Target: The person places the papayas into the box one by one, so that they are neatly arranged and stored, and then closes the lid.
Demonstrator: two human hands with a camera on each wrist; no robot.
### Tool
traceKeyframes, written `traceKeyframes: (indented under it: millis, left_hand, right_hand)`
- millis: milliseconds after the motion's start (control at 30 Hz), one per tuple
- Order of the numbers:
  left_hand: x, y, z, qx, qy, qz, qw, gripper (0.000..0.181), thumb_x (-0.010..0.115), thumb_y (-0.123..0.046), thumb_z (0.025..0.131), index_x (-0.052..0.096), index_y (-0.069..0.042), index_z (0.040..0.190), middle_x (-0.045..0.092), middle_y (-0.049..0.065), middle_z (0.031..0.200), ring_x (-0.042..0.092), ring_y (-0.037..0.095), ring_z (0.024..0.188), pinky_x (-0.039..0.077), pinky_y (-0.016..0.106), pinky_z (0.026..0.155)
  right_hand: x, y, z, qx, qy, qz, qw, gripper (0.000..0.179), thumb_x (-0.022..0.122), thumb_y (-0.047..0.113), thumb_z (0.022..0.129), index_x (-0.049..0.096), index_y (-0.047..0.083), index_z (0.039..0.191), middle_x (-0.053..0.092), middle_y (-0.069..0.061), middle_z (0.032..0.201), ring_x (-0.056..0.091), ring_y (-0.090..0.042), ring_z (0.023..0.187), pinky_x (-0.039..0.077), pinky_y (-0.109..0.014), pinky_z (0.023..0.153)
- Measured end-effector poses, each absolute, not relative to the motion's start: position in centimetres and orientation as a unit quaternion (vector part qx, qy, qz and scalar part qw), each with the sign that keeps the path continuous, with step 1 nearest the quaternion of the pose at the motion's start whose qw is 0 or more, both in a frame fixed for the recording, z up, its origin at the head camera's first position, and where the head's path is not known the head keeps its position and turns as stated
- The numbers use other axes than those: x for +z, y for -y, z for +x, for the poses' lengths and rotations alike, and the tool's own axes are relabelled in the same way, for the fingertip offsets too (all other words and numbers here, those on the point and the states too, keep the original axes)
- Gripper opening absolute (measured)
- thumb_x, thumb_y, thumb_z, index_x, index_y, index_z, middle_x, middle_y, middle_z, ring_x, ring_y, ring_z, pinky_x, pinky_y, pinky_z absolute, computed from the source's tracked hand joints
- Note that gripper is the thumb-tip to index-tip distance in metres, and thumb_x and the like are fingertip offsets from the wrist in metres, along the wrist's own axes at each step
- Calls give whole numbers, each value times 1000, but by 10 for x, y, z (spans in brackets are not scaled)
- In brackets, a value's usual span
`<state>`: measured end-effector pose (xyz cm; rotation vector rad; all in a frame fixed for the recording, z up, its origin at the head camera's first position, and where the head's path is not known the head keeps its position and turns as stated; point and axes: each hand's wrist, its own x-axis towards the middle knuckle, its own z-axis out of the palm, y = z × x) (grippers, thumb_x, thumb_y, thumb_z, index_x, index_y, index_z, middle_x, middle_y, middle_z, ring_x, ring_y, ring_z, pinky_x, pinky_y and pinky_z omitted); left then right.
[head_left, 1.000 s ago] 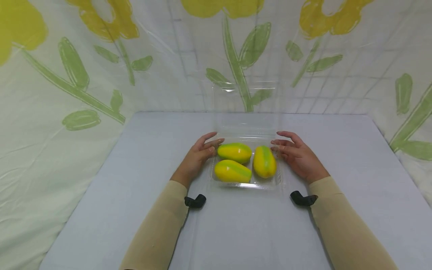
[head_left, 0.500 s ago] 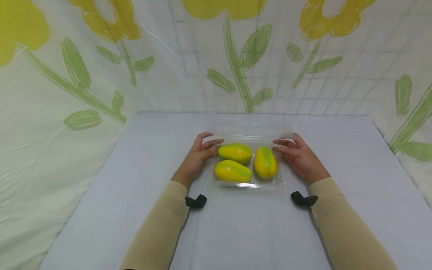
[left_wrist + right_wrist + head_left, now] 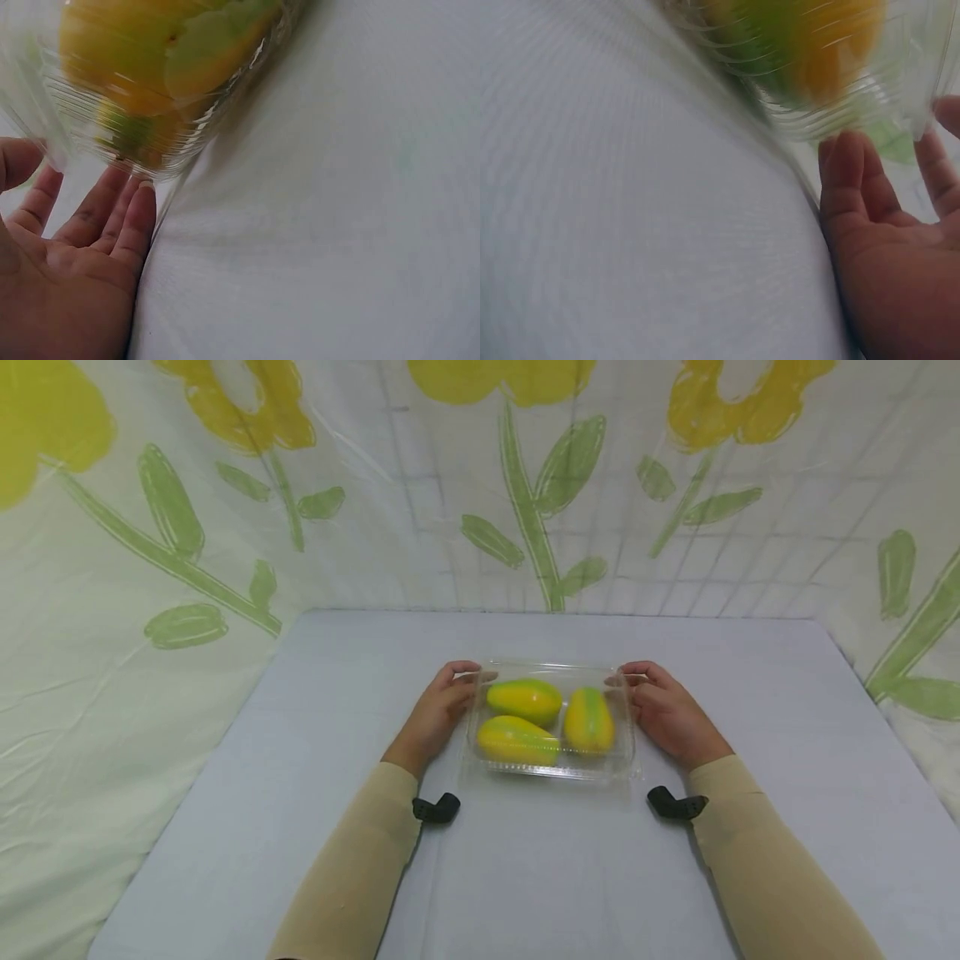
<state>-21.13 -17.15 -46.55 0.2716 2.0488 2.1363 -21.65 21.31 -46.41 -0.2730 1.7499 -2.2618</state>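
Observation:
A clear plastic clamshell box (image 3: 551, 770) lies on the table with its lid down over three yellow-green fruits, which look like papayas or mangoes. Two of them, the upper left fruit (image 3: 525, 700) and the lower left fruit (image 3: 517, 740), lie crosswise; the right fruit (image 3: 589, 720) points front to back. My left hand (image 3: 433, 714) pinches the box's rim at its back left corner, thumb and index finger at the edge, other fingertips against the ribbed side (image 3: 180, 150). At the back right corner my right hand (image 3: 670, 714) does likewise, its fingertips by the ribbed wall (image 3: 802, 124).
A white cloth covers the table (image 3: 525, 877). Behind it hangs a white curtain (image 3: 375, 552) printed with yellow flowers and green leaves. Black wrist cameras sit at the left sleeve (image 3: 345, 860) and the right sleeve (image 3: 772, 860).
The lid, upright at the back one second ago, has swung forward and down over the fruits. Both hands have stayed at the box's back corners, their fingers shifting slightly onto the rim.

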Motion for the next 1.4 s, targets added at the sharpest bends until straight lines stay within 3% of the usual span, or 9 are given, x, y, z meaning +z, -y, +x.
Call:
traceKeyframes:
  millis: [267,533,767,1133,1267,1400]
  left_hand:
    - [-461,172,-211,691,-711,104,79,36,59,-19,107,56,-15,142,66,4,146,58,24,136,43,46,112]
    - [-456,168,-210,656,-746,74,89,38,62,-24,102,58,-25,139,68,-8,143,58,19,134,41,51,112]
    - [-454,167,-208,650,-752,56,92,38,61,-24,100,57,-26,138,68,-8,142,59,22,132,40,53,113]
    - [-455,163,-206,663,-740,59,101,38,59,-22,100,53,-21,138,68,-6,142,59,22,131,40,50,111]
    - [-456,163,-206,672,-732,59,93,38,57,-20,100,52,-20,137,69,-3,142,57,24,131,39,48,108]
    - [-459,163,-206,678,-728,54,83,38,57,-19,99,52,-19,136,70,-2,140,57,24,131,39,47,107]
  right_hand:
    - [-462,-210,-215,-766,-624,-66,140,35,38,-4,108,47,7,140,50,-17,143,53,-25,129,49,-25,101]
    - [-457,-213,-208,-752,-639,-60,146,38,40,-3,106,44,3,144,54,-13,140,54,-21,123,49,-22,97]
    - [-445,-219,-194,-684,-700,-77,191,55,47,0,101,35,-9,154,47,-20,150,50,-22,128,47,-23,98]
    - [-434,-229,-150,-605,-754,-87,239,71,62,16,99,34,-8,159,43,-24,157,49,-32,125,52,-31,93]
    - [-432,-229,-137,-593,-756,-87,262,63,65,15,97,42,-8,152,53,-22,142,51,-31,116,50,-35,88]
    - [-430,-228,-127,-591,-751,-91,281,33,65,16,100,63,-6,124,66,-15,111,60,-27,98,50,-34,79]
